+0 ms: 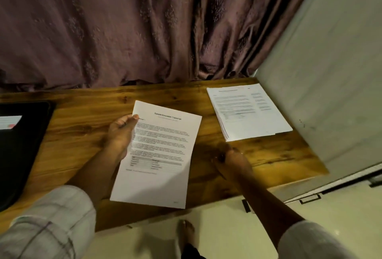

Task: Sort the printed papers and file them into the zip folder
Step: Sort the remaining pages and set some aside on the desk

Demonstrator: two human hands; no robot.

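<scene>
The left grip is pinching the Sample Education Transcript sheet by its left edge, holding it above the tabletop, probably to read its heading. The right grip is hovering near the paper stack, too blurred to tell whether it is open or closed. The black zip folder is lying far left.

Head-worn wide view, steeply down, close over wooden table

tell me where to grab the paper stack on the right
Probably pinch the stack at its near left corner, coming from the near side with the right hand: it lies flat, its sheets fan there, and the grey panel crowds its right. The left hand holds a sheet.
</scene>
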